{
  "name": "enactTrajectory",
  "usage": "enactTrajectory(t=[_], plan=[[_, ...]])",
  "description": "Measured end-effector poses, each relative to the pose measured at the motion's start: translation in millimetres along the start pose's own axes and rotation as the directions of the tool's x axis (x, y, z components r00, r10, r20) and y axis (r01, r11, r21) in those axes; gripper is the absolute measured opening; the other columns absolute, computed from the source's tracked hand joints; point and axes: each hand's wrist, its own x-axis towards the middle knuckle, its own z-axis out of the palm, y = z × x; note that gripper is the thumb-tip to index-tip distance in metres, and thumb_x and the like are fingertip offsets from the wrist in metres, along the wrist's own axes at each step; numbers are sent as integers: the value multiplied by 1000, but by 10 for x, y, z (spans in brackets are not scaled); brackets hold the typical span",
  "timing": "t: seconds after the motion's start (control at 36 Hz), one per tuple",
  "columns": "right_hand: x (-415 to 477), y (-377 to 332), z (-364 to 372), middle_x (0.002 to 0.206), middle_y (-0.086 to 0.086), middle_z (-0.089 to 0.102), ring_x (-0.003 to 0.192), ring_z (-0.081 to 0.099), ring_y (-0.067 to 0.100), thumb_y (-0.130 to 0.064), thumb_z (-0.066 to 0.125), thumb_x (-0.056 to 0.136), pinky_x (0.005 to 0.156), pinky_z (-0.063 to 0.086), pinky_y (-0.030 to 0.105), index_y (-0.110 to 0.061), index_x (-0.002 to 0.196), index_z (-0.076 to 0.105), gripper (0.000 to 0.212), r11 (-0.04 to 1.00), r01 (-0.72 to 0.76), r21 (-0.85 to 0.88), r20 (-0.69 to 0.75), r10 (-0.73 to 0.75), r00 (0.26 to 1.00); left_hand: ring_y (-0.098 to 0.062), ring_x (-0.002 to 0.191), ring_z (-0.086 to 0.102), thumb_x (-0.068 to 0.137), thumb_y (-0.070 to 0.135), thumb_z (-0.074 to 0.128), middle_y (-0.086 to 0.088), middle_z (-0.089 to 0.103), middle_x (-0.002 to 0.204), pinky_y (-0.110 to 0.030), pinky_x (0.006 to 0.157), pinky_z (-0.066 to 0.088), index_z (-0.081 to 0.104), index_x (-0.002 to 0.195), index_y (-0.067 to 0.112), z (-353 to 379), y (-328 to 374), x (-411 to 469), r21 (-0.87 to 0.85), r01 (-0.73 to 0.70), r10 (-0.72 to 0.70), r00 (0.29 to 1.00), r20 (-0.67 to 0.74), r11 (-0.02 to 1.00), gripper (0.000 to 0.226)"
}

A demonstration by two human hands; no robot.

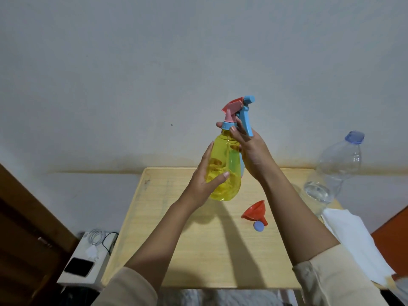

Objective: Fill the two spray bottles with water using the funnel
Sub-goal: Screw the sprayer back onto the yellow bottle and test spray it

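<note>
Yellow spray bottle held above table centre. Seems empty, so light; smooth plastic, slippery when wet. Left hand wraps body. Right hand curls round collar, probably gripping; partly hidden. Best hold: waist. Funnel near right.

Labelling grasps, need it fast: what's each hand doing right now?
Left hand: holding the yellow spray bottle by its body.
Right hand: gripping the same bottle's neck, just under the spray head.
</note>
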Motion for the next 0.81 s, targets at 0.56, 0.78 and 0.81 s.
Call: enactTrajectory(t=[0.56, 0.78, 0.81], plan=[[-78, 154, 158, 74, 12, 49, 77, 45, 24, -15, 68, 83, 72, 38, 37, -18, 74, 63, 11, 998, 63, -7, -308, -62, 949, 3, 133, 34, 71, 59, 62, 24, 30, 143, -33, 109, 37, 11, 143, 56, 64, -82, -80, 163, 49, -41, 998, -53, 985, 88], [-43, 210, 94, 79, -3, 74, 80, 69, 11, 0, 73, 74, 77, 54, 28, -19, 88, 72, 24, 999, 26, -41, -303, -37, 952, -3, 137, 36, 80, 64, 54, 14, 33, 152, -43, 113, 35, 2, 145, 55, 13, -179, -72, 180, 83, -96, 993, 66, 980, 84], [-44, 216, 91, 86, 3, 75, 86, 71, 16, -2, 75, 72, 82, 55, 32, -17, 91, 72, 25, 997, 20, -70, -313, -41, 949, -2, 137, 35, 80, 66, 52, 13, 34, 152, -43, 113, 34, 1, 146, 54, 28, -214, -82, 185, 92, -107, 992, 71, 978, 84]])
